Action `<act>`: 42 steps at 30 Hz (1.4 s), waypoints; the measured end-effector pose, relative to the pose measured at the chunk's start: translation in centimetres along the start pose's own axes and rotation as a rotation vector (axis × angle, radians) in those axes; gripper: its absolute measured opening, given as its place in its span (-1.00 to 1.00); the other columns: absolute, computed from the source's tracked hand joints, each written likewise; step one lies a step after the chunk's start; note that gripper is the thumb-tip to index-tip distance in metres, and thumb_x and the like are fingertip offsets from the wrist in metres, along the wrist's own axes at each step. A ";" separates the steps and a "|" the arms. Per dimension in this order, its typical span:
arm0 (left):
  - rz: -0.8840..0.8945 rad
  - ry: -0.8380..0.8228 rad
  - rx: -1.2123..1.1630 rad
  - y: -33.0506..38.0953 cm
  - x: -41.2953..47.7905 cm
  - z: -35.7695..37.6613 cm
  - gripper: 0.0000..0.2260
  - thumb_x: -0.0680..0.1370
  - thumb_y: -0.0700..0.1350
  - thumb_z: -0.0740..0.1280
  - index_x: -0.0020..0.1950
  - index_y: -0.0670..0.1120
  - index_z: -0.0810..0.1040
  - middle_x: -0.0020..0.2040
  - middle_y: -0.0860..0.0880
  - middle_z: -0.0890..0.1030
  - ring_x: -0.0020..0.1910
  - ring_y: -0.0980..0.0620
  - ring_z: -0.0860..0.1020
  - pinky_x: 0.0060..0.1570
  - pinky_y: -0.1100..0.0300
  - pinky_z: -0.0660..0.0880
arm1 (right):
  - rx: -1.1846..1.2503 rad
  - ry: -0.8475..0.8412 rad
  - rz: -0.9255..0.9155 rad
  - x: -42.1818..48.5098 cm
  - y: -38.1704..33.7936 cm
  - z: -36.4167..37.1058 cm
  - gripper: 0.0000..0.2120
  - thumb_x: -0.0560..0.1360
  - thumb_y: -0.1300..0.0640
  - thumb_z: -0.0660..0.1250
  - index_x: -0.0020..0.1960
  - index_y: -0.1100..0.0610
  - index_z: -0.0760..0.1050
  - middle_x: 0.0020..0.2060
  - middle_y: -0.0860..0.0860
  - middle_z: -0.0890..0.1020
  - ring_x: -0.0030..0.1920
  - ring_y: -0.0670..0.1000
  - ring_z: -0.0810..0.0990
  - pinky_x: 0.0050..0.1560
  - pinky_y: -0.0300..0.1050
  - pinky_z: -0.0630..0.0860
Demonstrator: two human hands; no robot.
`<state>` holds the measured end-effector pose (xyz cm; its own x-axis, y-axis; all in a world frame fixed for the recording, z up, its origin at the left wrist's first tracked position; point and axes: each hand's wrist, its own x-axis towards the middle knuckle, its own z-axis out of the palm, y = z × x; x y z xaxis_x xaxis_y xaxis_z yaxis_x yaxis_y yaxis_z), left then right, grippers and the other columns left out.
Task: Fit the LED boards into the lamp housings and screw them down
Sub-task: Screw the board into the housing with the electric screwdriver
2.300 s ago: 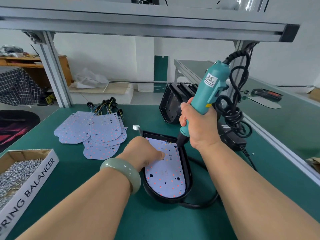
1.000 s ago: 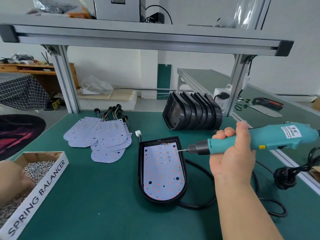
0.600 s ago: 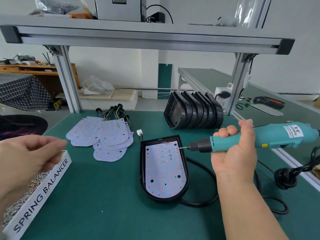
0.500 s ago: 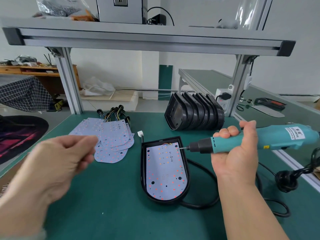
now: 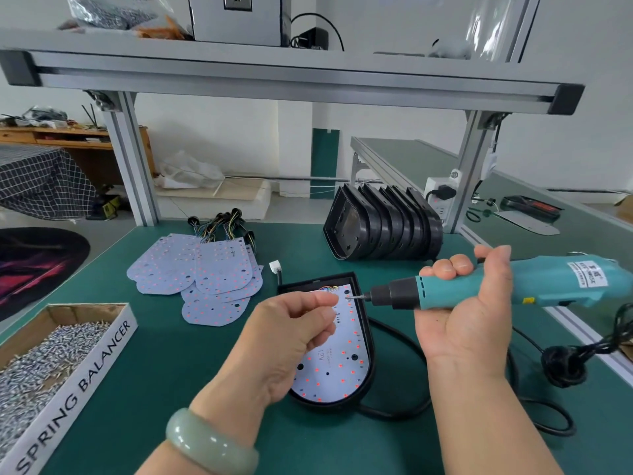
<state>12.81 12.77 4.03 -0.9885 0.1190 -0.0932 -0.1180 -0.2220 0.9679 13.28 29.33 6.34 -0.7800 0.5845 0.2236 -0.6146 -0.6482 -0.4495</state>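
Left hand (image 5: pixel 291 341) near "12V" LED board (image 5: pixel 337 368)

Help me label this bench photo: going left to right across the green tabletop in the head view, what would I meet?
Box of screws → loose LED boards → left hand pinching a screw → right hand gripping the electric screwdriver → knotted cable bundle. Left out: the lamp housing, which overlaps the left hand.

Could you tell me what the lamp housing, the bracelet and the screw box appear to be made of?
Lamp housing: likely moulded black plastic, semi-gloss rim. Bracelet: pale green, glossy, translucent, possibly jade or glass. Screw box: cardboard, brown raw inside, white printed front.
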 end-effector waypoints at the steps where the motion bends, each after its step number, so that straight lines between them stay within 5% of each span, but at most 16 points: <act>1: 0.030 0.007 0.033 0.0 0.0 0.1 -0.80 0.47 -0.36 0.38 -0.21 -0.08 0.69 -0.37 -0.01 0.63 -0.39 0.10 0.57 -0.32 0.35 0.53 | 0.005 0.000 0.005 0.0 0.0 0.1 -0.83 0.56 -0.06 0.24 -0.13 0.00 0.41 -0.42 -0.14 0.40 -0.42 -0.12 0.39 -0.26 -0.25 0.40; 3: 0.075 0.035 0.041 0.1 0.2 0.2 -0.84 0.47 -0.34 0.39 -0.13 -0.08 0.63 -0.39 -0.01 0.62 -0.40 0.10 0.58 -0.35 0.35 0.53 | 0.013 -0.006 0.020 -0.2 0.1 0.2 -0.83 0.55 -0.07 0.24 -0.14 0.00 0.40 -0.42 -0.14 0.40 -0.43 -0.12 0.39 -0.27 -0.25 0.40; 10: 0.140 0.056 0.156 0.2 0.2 0.7 -0.82 0.48 -0.17 0.43 -0.34 -0.07 0.66 -0.37 -0.04 0.66 -0.44 0.13 0.56 -0.44 0.35 0.48 | 0.025 -0.012 0.056 -0.6 0.3 0.5 -0.82 0.54 -0.06 0.26 -0.18 0.01 0.42 -0.43 -0.13 0.40 -0.45 -0.12 0.38 -0.34 -0.28 0.41; 25: 0.218 -0.013 0.309 0.4 0.0 0.0 -0.75 0.51 -0.19 0.38 -0.37 -0.02 0.66 -0.39 -0.05 0.65 -0.47 0.11 0.56 -0.47 0.35 0.45 | 0.077 -0.015 0.106 -0.7 0.1 0.8 -0.83 0.54 -0.02 0.26 -0.18 0.02 0.40 -0.44 -0.13 0.39 -0.48 -0.12 0.37 -0.36 -0.31 0.42; 33: 0.281 0.037 0.259 -0.3 -0.2 0.4 -0.75 0.51 -0.14 0.37 -0.38 -0.10 0.60 -0.45 -0.05 0.61 -0.52 0.09 0.53 -0.51 0.33 0.43 | 0.107 -0.027 0.102 -1.1 0.4 1.3 -0.85 0.40 0.00 0.33 -0.28 0.00 0.40 -0.46 -0.13 0.38 -0.49 -0.13 0.36 -0.37 -0.30 0.41; 42: 0.298 0.000 0.208 -0.3 -0.1 0.5 -0.83 0.45 -0.10 0.43 -0.34 -0.08 0.67 -0.40 -0.08 0.65 -0.48 0.08 0.56 -0.47 0.33 0.45 | 0.115 0.006 0.089 -1.0 0.2 1.0 -0.83 0.53 -0.02 0.27 -0.19 0.02 0.41 -0.45 -0.12 0.38 -0.49 -0.12 0.37 -0.37 -0.31 0.42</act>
<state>13.04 13.30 3.84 -0.9766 0.0787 0.1999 0.1968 -0.0456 0.9794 13.84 28.11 6.90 -0.8314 0.5252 0.1817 -0.5529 -0.7489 -0.3654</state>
